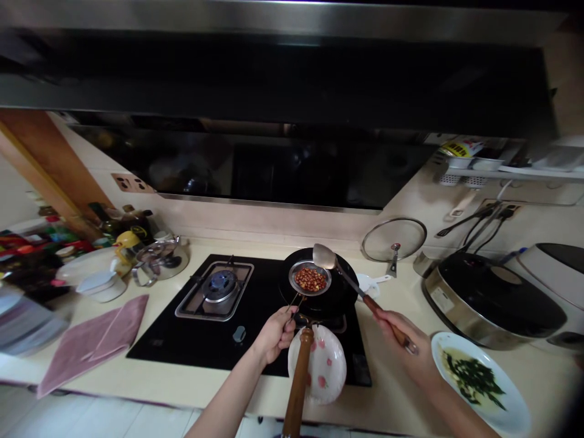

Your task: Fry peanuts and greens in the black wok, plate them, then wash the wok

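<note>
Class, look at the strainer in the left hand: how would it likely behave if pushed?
The strainer would probably stay stiff, since its rim and thin handle look like metal. A push on the rim could tip it, because the left hand grips only the handle. The loose red-brown pieces inside might then spill into the pan below.

A strainer (292, 278) holds reddish peanuts (310, 280) over the black wok (338, 299).

a dark hood (274, 79) spans the top, its sloping glossy panel (283, 164) full of dim reflections. behind it runs a pale wall (255, 225) — sockets (132, 182) at left, a shelf (524, 173) at right. a brown wooden post (77, 164) slants on the left. below lie a cream counter (387, 383) and a floor (155, 421) of pale tiles — the light is soft.
</note>
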